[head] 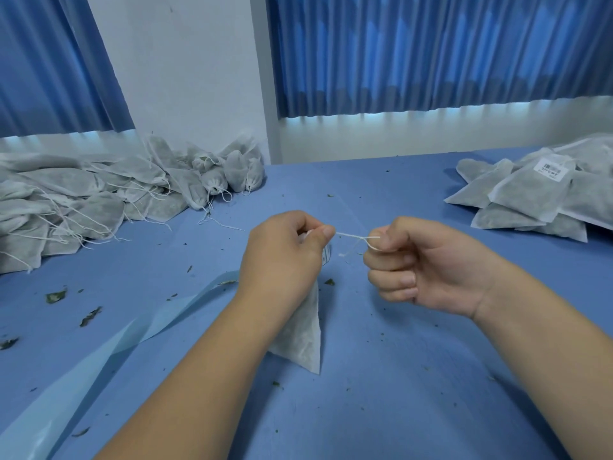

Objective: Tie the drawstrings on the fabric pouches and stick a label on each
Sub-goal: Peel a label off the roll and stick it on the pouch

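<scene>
Nearest me, a pale blue strip (132, 340) lies slantwise across the blue bench (365, 410), with dry leaf crumbs (56, 296) scattered about it. Above the bench, between my forearms, a white fabric pouch (303, 333) hangs with its lower corner down near the surface; dark greenish filling shows through the thin cloth. My left hand (282, 257) has its grip curled round the pouch's gathered neck, thumb and forefinger pinching where the drawstring (351, 235) comes out. My right hand (428, 263) pinches the string's other end, fingers curled in, and the cord runs taut between the two with a loose loop near the right thumb. Farther left sits a heap of filled pouches (99, 194) with trailing strings. Far right lies a flatter stack (530, 194), its top one bearing a barcode label (552, 169). Blue curtains (431, 51) hang behind.
</scene>
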Demonstrator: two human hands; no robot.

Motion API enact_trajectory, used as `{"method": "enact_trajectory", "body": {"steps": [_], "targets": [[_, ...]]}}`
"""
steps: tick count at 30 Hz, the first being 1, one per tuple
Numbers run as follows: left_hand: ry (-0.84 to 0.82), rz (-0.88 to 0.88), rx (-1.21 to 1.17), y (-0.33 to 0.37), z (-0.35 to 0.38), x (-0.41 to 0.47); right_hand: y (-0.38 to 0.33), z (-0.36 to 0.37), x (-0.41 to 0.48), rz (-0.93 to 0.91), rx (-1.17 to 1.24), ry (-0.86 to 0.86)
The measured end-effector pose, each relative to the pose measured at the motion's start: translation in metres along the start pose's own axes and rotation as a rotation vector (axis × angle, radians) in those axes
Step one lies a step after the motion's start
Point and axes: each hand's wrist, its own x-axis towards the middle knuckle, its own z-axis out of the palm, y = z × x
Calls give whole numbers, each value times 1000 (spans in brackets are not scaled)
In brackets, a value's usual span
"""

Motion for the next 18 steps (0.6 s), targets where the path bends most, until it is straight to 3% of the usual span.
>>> {"method": "enact_trajectory", "body": {"steps": [6, 10, 14, 16, 18], "targets": [[-135, 26, -143, -6, -5, 2, -8, -2, -1, -166, 177, 221], [-447, -62, -135, -8, -4, -1, -11, -17, 0, -221, 254, 470], [-819, -161, -53, -6, -2, -6, -12, -27, 0, -274, 259, 606], [-854, -169, -12, -5, -2, -7, -11, -30, -1, -324, 249, 637], [-752, -186, -34, -5, -3, -6, -12, -29, -3, -393, 203, 647]]}}
